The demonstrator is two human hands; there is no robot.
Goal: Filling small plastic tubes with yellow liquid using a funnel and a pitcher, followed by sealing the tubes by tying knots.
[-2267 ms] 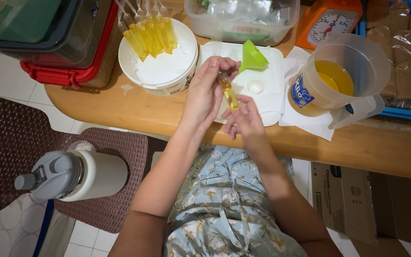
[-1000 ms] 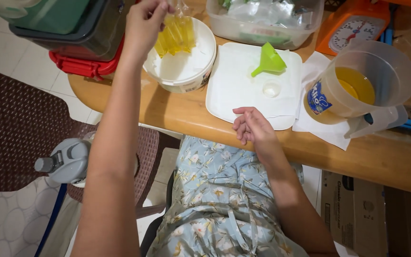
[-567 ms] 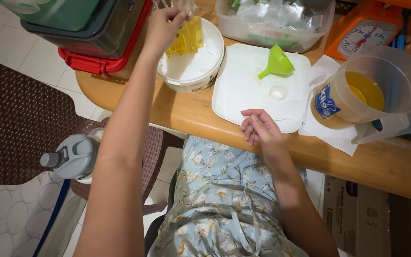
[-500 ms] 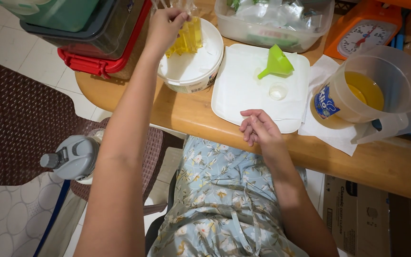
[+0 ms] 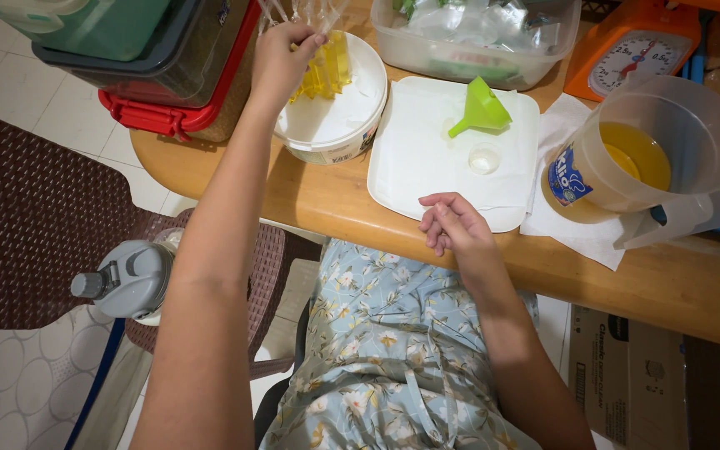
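My left hand (image 5: 283, 52) reaches over the white round tub (image 5: 337, 125) at the table's far left, fingers pinched on the clear top of a thin plastic bag of yellow liquid (image 5: 324, 68) standing among several like it. My right hand (image 5: 453, 223) rests loosely curled on the near edge of the white tray (image 5: 427, 158), holding nothing. A green funnel (image 5: 481, 108) and a small clear cap (image 5: 484, 157) lie on the tray. A clear jug of yellow liquid (image 5: 639, 158) stands to the right on white paper.
A clear box of plastic bags (image 5: 477, 33) sits behind the tray, with an orange kitchen scale (image 5: 631, 50) to its right. Stacked dark and red-rimmed containers (image 5: 156, 67) stand at the left end. A grey flask (image 5: 131, 279) stands on a stool below, a cardboard box (image 5: 635, 375) under the table.
Earlier both hands worked a filled bag over the tray. My left hand carried it to the white tub and stays there; my right hand dropped to the tray's near edge.
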